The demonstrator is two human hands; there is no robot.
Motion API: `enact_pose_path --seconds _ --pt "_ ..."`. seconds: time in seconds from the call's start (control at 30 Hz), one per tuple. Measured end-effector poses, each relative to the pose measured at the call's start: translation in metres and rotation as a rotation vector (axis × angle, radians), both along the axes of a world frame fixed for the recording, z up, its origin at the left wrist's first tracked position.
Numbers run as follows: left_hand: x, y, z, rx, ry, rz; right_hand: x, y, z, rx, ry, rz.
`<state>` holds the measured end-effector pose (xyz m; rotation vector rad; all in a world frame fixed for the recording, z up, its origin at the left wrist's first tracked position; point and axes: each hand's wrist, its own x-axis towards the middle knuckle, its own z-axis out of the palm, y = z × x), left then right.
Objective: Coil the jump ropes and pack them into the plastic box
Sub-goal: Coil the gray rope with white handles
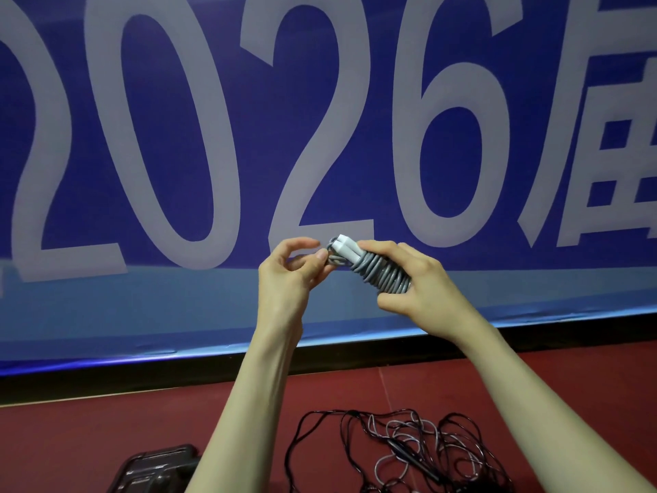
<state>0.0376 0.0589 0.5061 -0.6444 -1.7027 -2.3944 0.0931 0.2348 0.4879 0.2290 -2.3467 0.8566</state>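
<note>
In the head view both hands are raised in front of a blue banner printed with large pale numerals. The right hand grips a grey jump rope that is wound into a tight bundle, its fingers curled over the top of the coils and the thumb pressed under the lower end. The bundle slants from upper left to lower right, and two white handle ends stick out of its upper left end, just clear of the right fingers. The left hand sits just beside that end, its fingers curled, the thumb and fingertips pinching a short loop of the grey rope where it leaves the coils. The bundle therefore lies between the two hands, touching both, held well above the floor. Below, on the dark red floor, a loose tangle of black and pale ropes sprawls near the lower edge, under the right forearm. To its left, at the bottom edge beside the left forearm, a dark box is partly in view; what it contains cannot be made out.
</note>
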Motion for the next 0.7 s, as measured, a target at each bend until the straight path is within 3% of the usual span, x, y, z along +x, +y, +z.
enact_pose_path --seconds 0.17,0.33,0.6,0.7 --pt "0.005 -0.002 0.003 -0.156 0.303 0.029 0.006 -0.001 0.006 -0.250 -0.080 0.202" --pt "0.009 -0.006 0.005 -0.193 0.378 0.010 0.010 -0.005 0.013 -0.323 -0.132 0.284" --pt "0.015 -0.006 0.011 -0.228 0.469 0.035 0.016 -0.001 0.021 -0.337 -0.122 0.261" --pt "0.012 0.001 0.005 -0.309 0.587 0.252 0.017 0.002 0.019 -0.279 -0.128 0.236"
